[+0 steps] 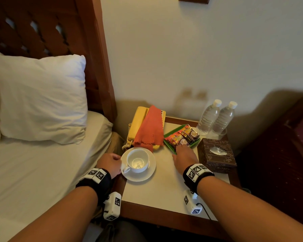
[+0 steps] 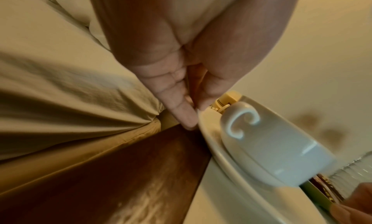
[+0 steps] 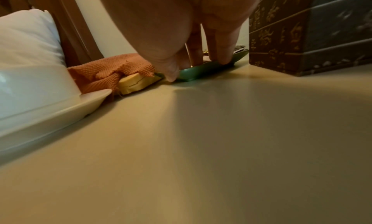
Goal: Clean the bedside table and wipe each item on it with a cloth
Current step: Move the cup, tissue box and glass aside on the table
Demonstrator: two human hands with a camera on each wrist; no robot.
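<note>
With the cloth parked over the telephone, the left hand pinches the saucer rim just in front of it and the right hand clamps thumb and fingertips on the tray edge beside it, likely to clear the bedside table

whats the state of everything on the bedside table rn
cup, upright, empty, on saucer
saucer, on table, rim pinched by left hand
orange cloth, draped over phone, unheld
phone, handset on cradle
green tray, holds sachets, near rim pinched by right hand
water bottles, upright, capped
tissue box, tissue showing in slot
</note>
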